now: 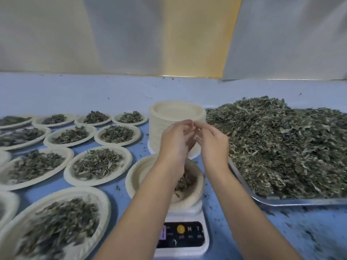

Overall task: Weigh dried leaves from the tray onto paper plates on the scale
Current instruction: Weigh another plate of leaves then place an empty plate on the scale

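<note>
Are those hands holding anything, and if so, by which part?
It cannot be told. The left hand and right hand meet at the fingertips in mid-air, but blur hides whether they pinch anything between them.

scale [181,235] 1 | tray [281,202] 1 | plate stack [176,111] 1 | leaf-filled plates [128,156] 13 | hands [174,145] 2

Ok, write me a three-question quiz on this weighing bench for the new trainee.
1. True or false: the plate on the scale already holds some leaves.
2. The metal tray lies: A) left of the scale; B) right of the scale; C) in front of the scale.
3. Fill in: the stack of empty plates stands ___ the scale.
Key: 1 true; 2 B; 3 behind.
</note>
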### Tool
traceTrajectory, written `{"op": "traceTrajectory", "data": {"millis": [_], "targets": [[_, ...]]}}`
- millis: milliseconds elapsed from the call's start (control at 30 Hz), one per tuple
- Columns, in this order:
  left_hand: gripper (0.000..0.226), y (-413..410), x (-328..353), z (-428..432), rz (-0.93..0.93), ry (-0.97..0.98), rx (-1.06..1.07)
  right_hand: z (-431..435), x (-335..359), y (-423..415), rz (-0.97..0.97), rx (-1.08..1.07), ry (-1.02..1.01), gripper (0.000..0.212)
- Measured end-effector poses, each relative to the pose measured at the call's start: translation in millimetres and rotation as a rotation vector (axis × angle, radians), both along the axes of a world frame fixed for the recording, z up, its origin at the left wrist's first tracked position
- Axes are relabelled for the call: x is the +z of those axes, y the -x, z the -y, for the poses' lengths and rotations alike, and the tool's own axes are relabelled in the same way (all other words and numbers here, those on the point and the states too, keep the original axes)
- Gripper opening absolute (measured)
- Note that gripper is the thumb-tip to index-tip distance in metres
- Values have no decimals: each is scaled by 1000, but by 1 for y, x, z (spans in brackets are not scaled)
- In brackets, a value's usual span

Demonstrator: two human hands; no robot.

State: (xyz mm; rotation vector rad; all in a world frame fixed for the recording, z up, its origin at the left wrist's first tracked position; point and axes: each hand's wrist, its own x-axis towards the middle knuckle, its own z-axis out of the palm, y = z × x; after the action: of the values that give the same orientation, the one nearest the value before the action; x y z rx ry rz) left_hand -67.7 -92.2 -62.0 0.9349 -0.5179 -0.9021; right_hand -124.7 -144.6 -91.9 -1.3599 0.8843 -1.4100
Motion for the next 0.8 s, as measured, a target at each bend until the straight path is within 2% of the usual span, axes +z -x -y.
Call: {"op": "traceTrajectory", "data": {"millis": [167, 333, 467, 600, 800], "targets": [[25, -40, 2, -25, 70, 27, 116, -2, -8, 5, 6, 15, -42, 33], [29, -68, -13, -42, 346, -104, 279, -6, -14, 4, -5, 140, -120, 31], [30, -82, -30, -48, 504, -202, 311, -7, -17, 3, -9, 178, -142, 32], [31, -87, -41, -49, 528, -267, 292, -7, -21, 3, -38, 173, -136, 31], [30, -94, -48, -46, 413, -284, 240, -7, -22, 4, -3, 195, -214, 31]]}}
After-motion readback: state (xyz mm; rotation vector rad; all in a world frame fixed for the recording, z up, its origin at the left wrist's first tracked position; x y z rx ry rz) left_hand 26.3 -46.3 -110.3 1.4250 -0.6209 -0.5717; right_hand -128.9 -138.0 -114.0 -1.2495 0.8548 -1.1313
